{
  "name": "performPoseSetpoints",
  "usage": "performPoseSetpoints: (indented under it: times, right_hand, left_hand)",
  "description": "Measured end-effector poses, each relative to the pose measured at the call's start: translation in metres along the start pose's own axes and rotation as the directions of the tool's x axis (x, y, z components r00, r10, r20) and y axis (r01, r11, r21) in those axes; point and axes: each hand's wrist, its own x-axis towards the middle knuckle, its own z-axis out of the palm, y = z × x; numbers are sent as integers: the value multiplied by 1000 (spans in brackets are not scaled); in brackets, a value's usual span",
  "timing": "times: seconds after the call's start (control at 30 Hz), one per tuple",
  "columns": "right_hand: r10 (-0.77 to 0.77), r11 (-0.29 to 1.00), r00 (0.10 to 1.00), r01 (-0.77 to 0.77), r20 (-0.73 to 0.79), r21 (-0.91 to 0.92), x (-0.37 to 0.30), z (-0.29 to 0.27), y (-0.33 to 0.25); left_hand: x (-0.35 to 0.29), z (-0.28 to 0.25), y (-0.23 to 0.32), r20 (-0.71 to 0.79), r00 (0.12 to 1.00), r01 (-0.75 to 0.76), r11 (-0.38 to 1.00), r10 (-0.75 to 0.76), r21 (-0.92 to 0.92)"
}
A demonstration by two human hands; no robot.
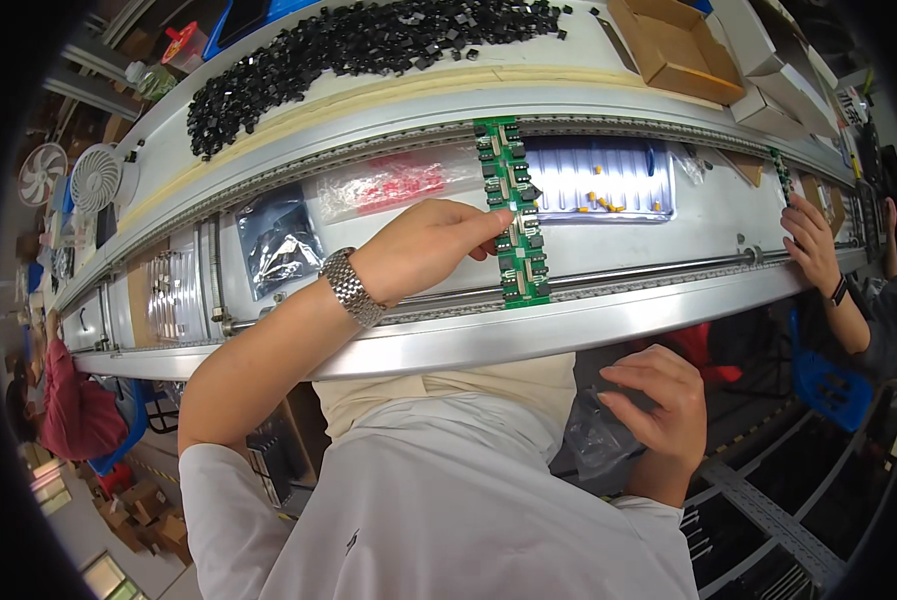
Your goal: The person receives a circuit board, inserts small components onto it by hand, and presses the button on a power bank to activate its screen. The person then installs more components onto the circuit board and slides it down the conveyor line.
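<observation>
Left hand [429, 242]: fingertips on green circuit board [515, 190], grip obscured | Right hand [661, 405]: half-open, empty | Risk: board may skew; cause: off-centre fingertip pressure

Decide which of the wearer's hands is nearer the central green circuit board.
Left. The left hand touches the green circuit board; the right hand is apart from it, lower right.

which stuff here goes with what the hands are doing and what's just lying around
Seems part of the job:
green circuit board, touched by the left hand
metal rails, with the board lying across them
heap of small black parts beyond the rails, perhaps

Apparently just lying about:
two white fans
open cardboard box
dark shiny bag
clear bag with red print
</observation>
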Motion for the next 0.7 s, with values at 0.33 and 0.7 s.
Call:
performPoseSetpoints:
  times: [0.33,0.7]
  right_hand:
    - [92,995,994,-89,-64,44,-31,-6,14]
    - [184,982,973,-179,-136,53,-72,-20,26]
  left_hand:
    - [30,38,28,73,994,-82,994,78,65]
    - [74,85,55,177,984,-32,998,21,55]
